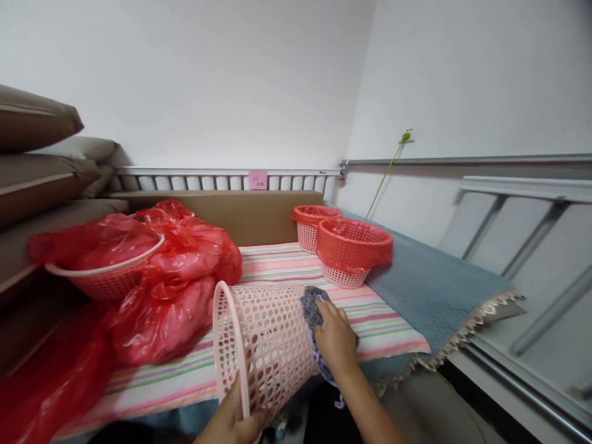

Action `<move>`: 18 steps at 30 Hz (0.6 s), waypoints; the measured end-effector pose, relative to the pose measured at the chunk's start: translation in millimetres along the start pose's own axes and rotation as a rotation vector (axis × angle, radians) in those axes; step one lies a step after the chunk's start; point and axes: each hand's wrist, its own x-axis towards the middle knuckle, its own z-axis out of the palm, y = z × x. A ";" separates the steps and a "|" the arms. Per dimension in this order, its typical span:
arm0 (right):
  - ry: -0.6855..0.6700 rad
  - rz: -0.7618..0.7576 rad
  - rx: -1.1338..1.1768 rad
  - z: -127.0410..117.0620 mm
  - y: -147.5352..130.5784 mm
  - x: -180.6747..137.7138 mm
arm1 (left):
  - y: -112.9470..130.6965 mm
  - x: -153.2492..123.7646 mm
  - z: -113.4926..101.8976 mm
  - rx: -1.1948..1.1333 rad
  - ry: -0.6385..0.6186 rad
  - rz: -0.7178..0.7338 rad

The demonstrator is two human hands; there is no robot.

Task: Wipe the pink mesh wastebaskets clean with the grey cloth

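Note:
A pink plastic basket (272, 333) with round holes lies tipped on its side in front of me, its mouth facing left. My left hand (235, 413) grips the rim at the lower left, some fingers inside the basket. With my right hand (337, 336) I press a grey and purple cloth (312, 311) against the basket's base. The fingers of that hand are bent over the cloth, and part of it hangs below my palm.
Two baskets lined with red bags, a nearer one (349, 274) and a farther one (308, 237), stand on the striped cloth (272, 262). Left are red plastic bags (185, 259), another basket (108, 274) and stacked cushions (41, 179). A metal rail (531, 364) runs along the right.

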 end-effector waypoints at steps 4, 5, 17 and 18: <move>0.031 -0.018 0.004 1.7 0.0 -7.9 | 27.0 11.7 7.2 -0.228 0.120 0.002; 0.028 -0.008 0.013 1.8 0.9 -9.0 | 32.3 13.9 9.2 -0.232 0.121 0.013; -0.097 -0.244 0.524 -42.8 -114.2 -39.8 | 11.0 14.0 3.0 0.033 0.191 0.034; -0.104 -0.277 0.559 -45.9 -123.8 -44.2 | 5.9 14.5 -2.2 0.077 0.198 0.022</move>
